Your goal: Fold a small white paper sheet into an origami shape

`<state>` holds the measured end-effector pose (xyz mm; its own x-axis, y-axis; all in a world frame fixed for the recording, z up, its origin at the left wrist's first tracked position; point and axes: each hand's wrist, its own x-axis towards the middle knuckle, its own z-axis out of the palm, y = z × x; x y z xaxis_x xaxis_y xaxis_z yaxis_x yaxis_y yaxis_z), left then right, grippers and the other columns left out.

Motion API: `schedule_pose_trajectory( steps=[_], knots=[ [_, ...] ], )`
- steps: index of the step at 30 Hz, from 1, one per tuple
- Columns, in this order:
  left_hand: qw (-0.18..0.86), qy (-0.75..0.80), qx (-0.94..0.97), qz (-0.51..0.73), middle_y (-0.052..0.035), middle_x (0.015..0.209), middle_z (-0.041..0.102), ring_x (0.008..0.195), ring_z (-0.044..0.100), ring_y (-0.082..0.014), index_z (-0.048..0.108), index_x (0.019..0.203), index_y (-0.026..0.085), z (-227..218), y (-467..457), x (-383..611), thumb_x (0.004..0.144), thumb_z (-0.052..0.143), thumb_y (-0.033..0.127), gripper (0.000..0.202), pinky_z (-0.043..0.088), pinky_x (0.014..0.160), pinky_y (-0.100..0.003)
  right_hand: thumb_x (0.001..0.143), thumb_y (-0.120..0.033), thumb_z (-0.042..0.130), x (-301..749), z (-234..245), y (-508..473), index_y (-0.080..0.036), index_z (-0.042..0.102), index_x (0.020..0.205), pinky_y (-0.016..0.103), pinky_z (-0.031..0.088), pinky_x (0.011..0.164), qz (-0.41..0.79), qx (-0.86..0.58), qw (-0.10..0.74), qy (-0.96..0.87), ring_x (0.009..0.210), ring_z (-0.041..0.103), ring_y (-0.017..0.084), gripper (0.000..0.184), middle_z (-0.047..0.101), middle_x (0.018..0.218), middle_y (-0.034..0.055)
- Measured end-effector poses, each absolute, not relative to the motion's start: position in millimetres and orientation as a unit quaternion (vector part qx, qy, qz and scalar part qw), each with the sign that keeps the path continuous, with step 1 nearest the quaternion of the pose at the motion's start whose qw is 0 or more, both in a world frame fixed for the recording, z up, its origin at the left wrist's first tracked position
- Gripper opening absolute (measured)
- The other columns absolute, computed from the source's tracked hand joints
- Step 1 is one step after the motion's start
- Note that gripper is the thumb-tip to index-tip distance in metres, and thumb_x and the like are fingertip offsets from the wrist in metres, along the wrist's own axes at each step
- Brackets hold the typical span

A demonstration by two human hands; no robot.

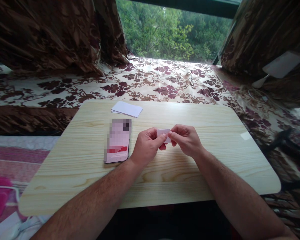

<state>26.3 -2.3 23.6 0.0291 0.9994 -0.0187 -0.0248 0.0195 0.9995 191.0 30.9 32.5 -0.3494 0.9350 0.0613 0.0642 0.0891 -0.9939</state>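
Above the middle of the wooden table (pixel 170 176), both hands pinch a small folded piece of white paper (pixel 162 131). My left hand (pixel 146 145) has its thumb flat on the paper's front and its fingers behind. My right hand (pixel 186 138) grips the paper's right edge between thumb and fingertips. Left of my left hand lies a phone (pixel 118 140) with its screen lit and partly blurred out. Behind the phone rests a small stack of white paper sheets (pixel 127 109), slightly fanned.
A floral-covered ledge (pixel 165 80) runs behind the table below a window (pixel 170 30) with dark curtains (pixel 52 33) at both sides. At the right stands a white lamp (pixel 283 65) with a cable. A pale patch (pixel 246 135) shows near the table's right edge.
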Motion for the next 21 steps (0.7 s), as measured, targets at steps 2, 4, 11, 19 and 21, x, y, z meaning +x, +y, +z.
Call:
schedule_pose_trajectory(
  steps=[2, 4, 11, 19, 21],
  knots=[
    [0.525, 0.485, 0.501, 0.488, -0.003, 0.063, 0.066, 0.054, 0.059, -0.0117, 0.066, 0.076, 0.013, 23.2, -2.4, 26.5, 0.085, 0.067, 0.034, 0.023, 0.047, 0.053, -0.023, 0.085, -0.03, 0.064, 190.4, 34.0, 29.7, -0.015, 0.062, 0.064, 0.023, 0.034, 0.045, 0.518, -0.418, 0.402, -0.629, 0.046, 0.048, 0.009, 0.026, 0.057, 0.051, -0.0018],
    [0.532, 0.478, 0.501, 0.486, -0.0028, 0.063, 0.066, 0.053, 0.058, -0.0116, 0.066, 0.076, 0.013, 23.6, -2.7, 27.0, 0.084, 0.067, 0.033, 0.022, 0.047, 0.053, -0.023, 0.084, -0.028, 0.064, 189.3, 34.9, 28.8, -0.015, 0.06, 0.06, 0.022, 0.033, 0.044, 0.502, -0.427, 0.407, -0.632, 0.045, 0.047, 0.008, 0.027, 0.056, 0.049, -0.0019],
    [0.546, 0.48, 0.497, 0.474, -0.0013, 0.058, 0.063, 0.049, 0.055, -0.0101, 0.064, 0.067, 0.014, 27.7, -5.1, 29.4, 0.08, 0.069, 0.029, 0.021, 0.043, 0.049, -0.021, 0.085, -0.032, 0.065, 187.9, 35.3, 30.0, -0.017, 0.057, 0.068, 0.023, 0.037, 0.046, 0.506, -0.427, 0.422, -0.62, 0.046, 0.05, 0.009, 0.024, 0.057, 0.052, -0.0031],
    [0.506, 0.511, 0.489, 0.494, -0.0012, 0.057, 0.064, 0.05, 0.056, -0.0111, 0.064, 0.071, 0.014, 24.9, -2.6, 27.4, 0.082, 0.068, 0.034, 0.023, 0.044, 0.051, -0.023, 0.088, -0.039, 0.062, 188.4, 33.4, 31.8, -0.017, 0.058, 0.072, 0.024, 0.039, 0.047, 0.534, -0.407, 0.405, -0.621, 0.047, 0.052, 0.01, 0.028, 0.059, 0.056, -0.0019],
    [0.513, 0.504, 0.496, 0.487, -0.0013, 0.058, 0.064, 0.051, 0.056, -0.0108, 0.064, 0.072, 0.014, 24.0, -1.9, 26.5, 0.083, 0.067, 0.034, 0.023, 0.044, 0.051, -0.022, 0.087, -0.035, 0.062, 186.9, 33.6, 31.3, -0.017, 0.058, 0.07, 0.023, 0.037, 0.047, 0.524, -0.414, 0.405, -0.625, 0.047, 0.05, 0.009, 0.026, 0.058, 0.054, -0.0025]
  ],
)
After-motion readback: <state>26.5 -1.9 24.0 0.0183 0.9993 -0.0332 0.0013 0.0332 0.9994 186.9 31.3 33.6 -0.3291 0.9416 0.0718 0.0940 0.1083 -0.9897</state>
